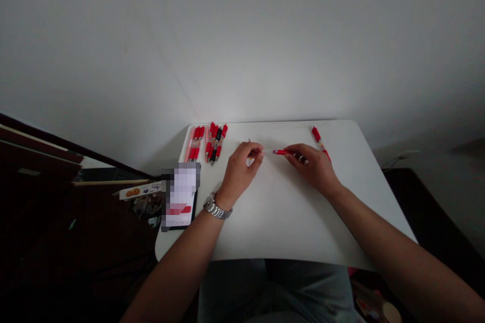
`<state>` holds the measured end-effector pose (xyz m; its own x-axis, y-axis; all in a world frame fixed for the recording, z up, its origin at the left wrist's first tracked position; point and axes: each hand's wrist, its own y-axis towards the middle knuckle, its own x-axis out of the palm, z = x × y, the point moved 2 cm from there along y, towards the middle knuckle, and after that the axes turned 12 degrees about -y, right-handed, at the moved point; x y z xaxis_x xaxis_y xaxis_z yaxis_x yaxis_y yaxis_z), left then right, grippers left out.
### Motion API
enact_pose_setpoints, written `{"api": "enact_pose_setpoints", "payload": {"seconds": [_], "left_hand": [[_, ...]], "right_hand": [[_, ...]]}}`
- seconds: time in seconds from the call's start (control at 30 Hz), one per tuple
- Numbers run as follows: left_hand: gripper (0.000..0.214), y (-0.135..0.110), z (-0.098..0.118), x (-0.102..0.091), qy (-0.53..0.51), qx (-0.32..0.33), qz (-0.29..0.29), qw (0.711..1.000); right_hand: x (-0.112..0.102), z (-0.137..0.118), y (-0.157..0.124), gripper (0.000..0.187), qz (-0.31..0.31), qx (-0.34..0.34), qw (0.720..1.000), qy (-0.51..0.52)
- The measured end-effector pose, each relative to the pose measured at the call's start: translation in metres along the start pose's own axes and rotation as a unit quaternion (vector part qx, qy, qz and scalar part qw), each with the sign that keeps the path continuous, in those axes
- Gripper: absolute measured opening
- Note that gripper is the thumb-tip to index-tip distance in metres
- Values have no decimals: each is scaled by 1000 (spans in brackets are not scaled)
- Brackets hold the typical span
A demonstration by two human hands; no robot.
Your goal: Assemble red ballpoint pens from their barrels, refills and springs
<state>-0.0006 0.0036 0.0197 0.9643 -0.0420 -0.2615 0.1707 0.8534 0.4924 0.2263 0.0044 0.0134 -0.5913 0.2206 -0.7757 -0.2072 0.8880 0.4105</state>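
Observation:
Over the middle of a small white table (288,212), both my hands hold one red-and-clear pen (276,152) lying level between them. My left hand (242,169), with a metal watch on its wrist, pinches the clear end. My right hand (312,166) grips the red end with closed fingers. Another red pen (318,139) lies on the table just behind my right hand. A row of several red pens, with a black one among them, (207,144) lies at the table's far left corner.
A phone or card with a blurred face (181,196) rests on the table's left edge. A white wall stands right behind the table. Dark furniture and clutter fill the floor to the left. My lap shows below the near edge.

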Motion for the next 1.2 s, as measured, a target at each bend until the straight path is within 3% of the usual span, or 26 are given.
{"api": "enact_pose_setpoints", "payload": {"seconds": [0.2,0.7,1.2], "left_hand": [[16,0,2,0,26,11,-10,1000],[12,0,2,0,71,5,-36,997],[22,-2,1,1,121,10,-64,991]], "right_hand": [[-2,0,1,31,-14,-36,999,-17],[-7,0,3,29,-10,-33,998,-56],[-10,5,5,31,-12,-40,993,-115]]}}
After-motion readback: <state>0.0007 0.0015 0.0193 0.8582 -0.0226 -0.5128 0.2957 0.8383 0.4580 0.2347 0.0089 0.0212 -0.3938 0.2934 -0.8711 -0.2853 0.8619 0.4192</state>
